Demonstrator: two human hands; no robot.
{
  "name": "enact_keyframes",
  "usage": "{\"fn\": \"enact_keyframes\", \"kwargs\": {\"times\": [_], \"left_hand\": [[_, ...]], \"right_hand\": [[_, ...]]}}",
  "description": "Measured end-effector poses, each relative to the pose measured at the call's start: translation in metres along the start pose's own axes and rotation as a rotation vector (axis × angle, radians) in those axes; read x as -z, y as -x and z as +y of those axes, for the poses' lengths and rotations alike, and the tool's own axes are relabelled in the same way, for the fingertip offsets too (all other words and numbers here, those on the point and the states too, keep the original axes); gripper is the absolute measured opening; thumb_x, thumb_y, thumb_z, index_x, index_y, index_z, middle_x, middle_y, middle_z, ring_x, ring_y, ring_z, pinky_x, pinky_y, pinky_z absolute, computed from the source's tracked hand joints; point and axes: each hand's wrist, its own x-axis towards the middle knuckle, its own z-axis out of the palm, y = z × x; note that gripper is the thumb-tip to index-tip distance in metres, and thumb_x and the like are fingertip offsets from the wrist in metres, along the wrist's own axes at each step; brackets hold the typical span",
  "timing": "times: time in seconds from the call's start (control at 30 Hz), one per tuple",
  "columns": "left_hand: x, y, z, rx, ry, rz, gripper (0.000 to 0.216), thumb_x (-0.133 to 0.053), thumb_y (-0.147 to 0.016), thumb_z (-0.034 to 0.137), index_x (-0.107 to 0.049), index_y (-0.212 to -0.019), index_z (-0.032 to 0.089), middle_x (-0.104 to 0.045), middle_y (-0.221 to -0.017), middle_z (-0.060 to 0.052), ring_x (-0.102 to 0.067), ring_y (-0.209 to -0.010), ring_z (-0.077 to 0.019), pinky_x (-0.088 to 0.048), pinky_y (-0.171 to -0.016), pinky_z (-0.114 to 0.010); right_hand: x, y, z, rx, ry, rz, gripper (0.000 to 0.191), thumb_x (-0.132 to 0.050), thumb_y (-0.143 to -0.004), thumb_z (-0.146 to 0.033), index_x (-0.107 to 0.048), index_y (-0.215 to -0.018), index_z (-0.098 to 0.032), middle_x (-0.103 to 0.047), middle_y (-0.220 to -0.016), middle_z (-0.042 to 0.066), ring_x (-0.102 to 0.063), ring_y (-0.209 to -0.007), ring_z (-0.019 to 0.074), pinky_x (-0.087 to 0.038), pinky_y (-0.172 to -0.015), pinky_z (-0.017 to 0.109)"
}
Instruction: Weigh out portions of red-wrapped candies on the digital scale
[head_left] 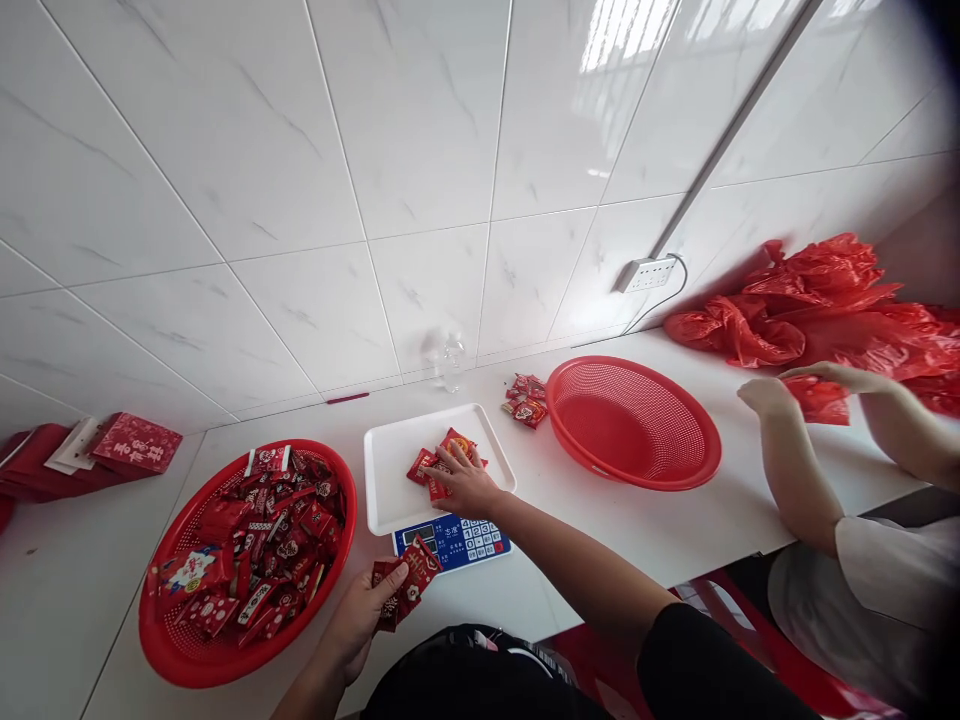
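My left hand [358,618] is closed on a few red printed snack packets [417,580], in front of the scale's blue keypad panel [450,541]. Spread fingers show on my right hand [474,490], which rests over several small red snack packets [421,464] on the white tray [386,505] of the digital scale. The hand partly covers those packets. To the left stands a red plastic basket [348,505] heaped with red wrapped snacks [262,545].
Another red basket [709,440] stands right of the scale, with small packets [527,405] beside it. A clear bottle [452,362] is by the wall. Red boxes [135,443] lie far left. At right, a co-worker's hands [772,397] hold red plastic near piled red bags [832,300].
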Motion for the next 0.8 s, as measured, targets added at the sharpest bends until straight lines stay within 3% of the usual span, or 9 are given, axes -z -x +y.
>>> {"fn": "enact_keyframes", "kwargs": {"times": [0.13,0.37,0.5,0.63,0.8], "left_hand": [[-0.005,-0.007,-0.002,0.004,0.007,-0.036,0.049,-0.067,-0.062,0.051,-0.058,-0.095,0.015,-0.068,-0.073,-0.004,-0.058,-0.06,-0.0133,-0.034,-0.052,-0.022],[-0.014,-0.007,0.001,-0.035,0.012,-0.107,0.045,-0.066,-0.066,0.048,-0.06,-0.095,0.014,-0.069,-0.08,-0.006,-0.061,-0.068,-0.0158,-0.038,-0.057,-0.023],[-0.01,-0.005,-0.002,-0.033,-0.025,-0.076,0.047,-0.065,-0.065,0.05,-0.059,-0.095,0.014,-0.069,-0.078,-0.006,-0.058,-0.061,-0.0137,-0.034,-0.052,-0.022],[-0.005,-0.003,-0.005,-0.021,-0.03,-0.048,0.047,-0.065,-0.064,0.051,-0.059,-0.094,0.015,-0.068,-0.074,-0.004,-0.057,-0.059,-0.0125,-0.032,-0.051,-0.022],[-0.003,0.002,-0.003,-0.021,0.011,-0.041,0.045,-0.067,-0.063,0.05,-0.06,-0.092,0.015,-0.068,-0.074,-0.004,-0.058,-0.063,-0.0138,-0.034,-0.054,-0.022]], "right_hand": [[-0.005,0.007,0.014,-0.193,-0.031,0.008,0.067,-0.043,-0.075,-0.065,-0.024,-0.135,-0.041,-0.011,-0.149,0.002,0.006,-0.133,0.0376,-0.005,-0.098,0.066],[-0.01,-0.008,0.025,-0.082,-0.181,0.31,0.033,-0.054,-0.08,-0.033,-0.057,-0.112,-0.028,-0.046,-0.126,0.009,-0.027,-0.122,0.031,-0.031,-0.095,0.05],[-0.012,-0.012,0.027,-0.05,-0.307,0.393,0.021,-0.055,-0.08,-0.023,-0.064,-0.098,-0.024,-0.058,-0.109,0.008,-0.044,-0.108,0.0234,-0.039,-0.092,0.039],[-0.009,-0.015,0.031,-0.115,-0.488,0.551,0.018,-0.054,-0.079,-0.028,-0.065,-0.091,-0.02,-0.064,-0.093,0.006,-0.055,-0.091,0.0202,-0.046,-0.082,0.036],[0.013,0.001,0.055,-0.255,-0.712,0.767,0.036,-0.05,-0.079,-0.043,-0.06,-0.099,-0.015,-0.066,-0.084,0.005,-0.061,-0.072,0.0166,-0.051,-0.065,0.031]]}}
